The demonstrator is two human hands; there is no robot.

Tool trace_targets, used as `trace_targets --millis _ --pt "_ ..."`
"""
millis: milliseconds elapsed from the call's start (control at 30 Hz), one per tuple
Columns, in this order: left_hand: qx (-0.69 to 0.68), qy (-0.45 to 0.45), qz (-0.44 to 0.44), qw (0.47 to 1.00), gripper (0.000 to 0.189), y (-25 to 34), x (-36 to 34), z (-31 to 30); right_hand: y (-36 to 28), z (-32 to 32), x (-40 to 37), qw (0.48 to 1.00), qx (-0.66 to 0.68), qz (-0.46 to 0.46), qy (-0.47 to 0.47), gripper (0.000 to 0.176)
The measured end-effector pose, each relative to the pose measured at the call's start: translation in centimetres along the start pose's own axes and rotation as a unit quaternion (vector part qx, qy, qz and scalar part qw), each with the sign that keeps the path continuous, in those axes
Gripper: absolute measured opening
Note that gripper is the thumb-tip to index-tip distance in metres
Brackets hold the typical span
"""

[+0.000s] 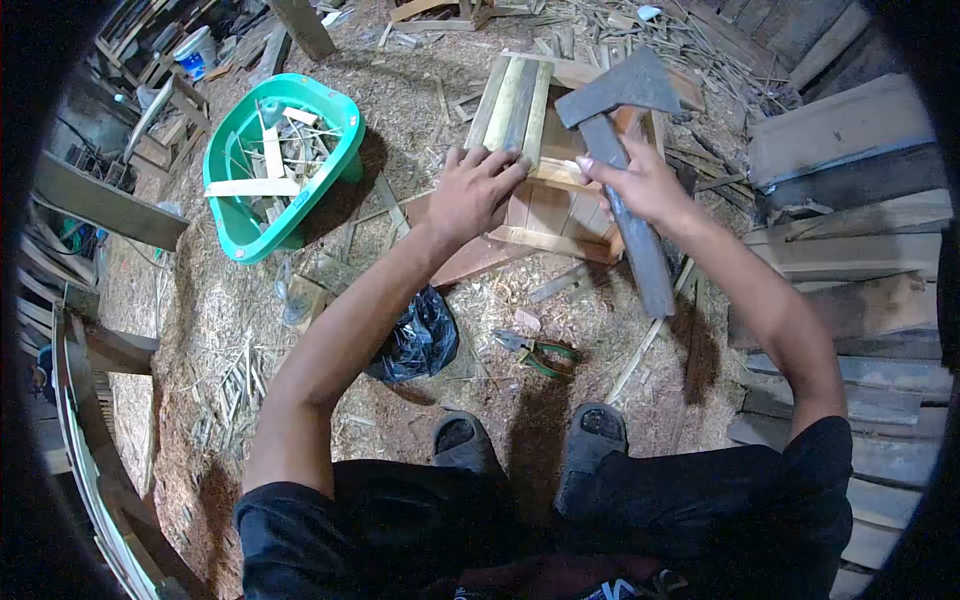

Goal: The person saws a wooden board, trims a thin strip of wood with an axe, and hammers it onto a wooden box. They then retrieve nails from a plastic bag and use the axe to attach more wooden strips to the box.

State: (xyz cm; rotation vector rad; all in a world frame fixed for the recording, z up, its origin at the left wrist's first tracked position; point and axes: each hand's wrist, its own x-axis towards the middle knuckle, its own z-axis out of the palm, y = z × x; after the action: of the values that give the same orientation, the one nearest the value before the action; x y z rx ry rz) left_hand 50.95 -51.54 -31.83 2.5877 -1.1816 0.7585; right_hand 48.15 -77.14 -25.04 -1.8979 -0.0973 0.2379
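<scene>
A wooden crate [565, 243] made of slats stands on the ground in front of me. My left hand [472, 192] lies over the near end of its top slats [513, 105], fingers bent and gripping a slat at the edge. In my right hand [642, 185] is a hatchet [638, 262], held by its dark handle just below the head. The broad blade points up and away, above the crate's right side. A small pale bit shows by my right thumb, too small to name.
Pliers [540, 352] with green handles and a black plastic bag [418, 335] lie near my feet. A green tub [343, 112] of wood scraps stands at left. Stacked planks [850, 245] line the right side, and shavings cover the floor.
</scene>
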Motion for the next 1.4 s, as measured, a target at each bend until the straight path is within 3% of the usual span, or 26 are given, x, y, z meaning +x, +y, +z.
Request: trace_targets --millis 100,233,300,400,467,667,800,933,1033,1100,1133,1167,1233,1333,1400 --pt "0.012 -0.006 -0.001 1.000 0.050 0.7 2.0 1.5 2.7 -0.4 0.3 0.998 -0.027 -0.030 0.039 0.026" --pt "0.016 -0.087 0.002 0.996 0.048 1.4 4.4 0.1 4.5 -2.0 0.5 0.992 -0.041 -0.082 0.084 0.026" --pt "0.002 -0.073 0.023 0.997 0.048 0.5 4.6 0.4 4.5 -2.5 0.5 0.986 -0.095 -0.072 0.115 0.026" --pt "-0.049 -0.062 0.035 0.996 0.043 -0.6 4.3 0.7 3.7 -2.3 0.2 0.995 -0.011 -0.043 0.088 0.023" --pt "-0.087 -0.049 0.040 0.994 0.034 -1.2 4.4 0.5 3.8 -2.3 0.7 0.995 -0.010 -0.029 0.091 0.023" --pt "-0.165 0.054 0.080 0.982 0.035 -2.1 4.0 3.2 3.9 -2.5 1.3 0.996 -0.014 -0.028 0.089 0.029" --pt "-0.156 0.024 0.046 0.986 0.037 -1.1 3.5 2.7 4.2 -2.5 0.4 0.997 -0.031 -0.023 0.072 0.031" --pt "-0.141 0.030 0.036 0.989 0.046 -0.3 2.2 2.5 7.6 -1.4 -1.7 0.958 -0.181 -0.194 0.106 0.035" --pt "-0.091 0.024 0.039 0.995 0.056 -0.2 -1.1 1.7 9.7 0.4 -3.5 0.869 -0.387 -0.278 0.136 0.040" --pt "-0.090 -0.006 0.021 0.996 0.056 0.4 -5.6 0.6 8.4 1.7 -6.1 0.959 -0.236 -0.123 -0.103 0.043" --pt "-0.108 -0.018 -0.011 0.994 0.053 0.6 -8.0 0.1 8.7 3.1 -6.8 0.953 -0.265 -0.062 -0.131 0.045" --pt "-0.116 -0.052 -0.031 0.991 0.050 0.5 -10.8 0.2 11.9 4.7 -6.6 0.927 -0.285 -0.239 -0.054 0.041" --pt "-0.129 -0.119 -0.072 0.982 0.045 0.8 -17.0 1.5 13.8 6.1 -6.2 0.922 -0.314 -0.122 -0.188 0.046" --pt "-0.173 -0.167 -0.071 0.968 0.018 3.0 -22.3 -0.7 18.5 9.1 -5.1 0.916 -0.322 -0.154 -0.183 0.051" --pt "-0.171 -0.157 -0.086 0.969 0.014 4.3 -25.0 -1.7 18.7 9.5 -3.9 0.891 -0.368 -0.148 -0.221 0.052"
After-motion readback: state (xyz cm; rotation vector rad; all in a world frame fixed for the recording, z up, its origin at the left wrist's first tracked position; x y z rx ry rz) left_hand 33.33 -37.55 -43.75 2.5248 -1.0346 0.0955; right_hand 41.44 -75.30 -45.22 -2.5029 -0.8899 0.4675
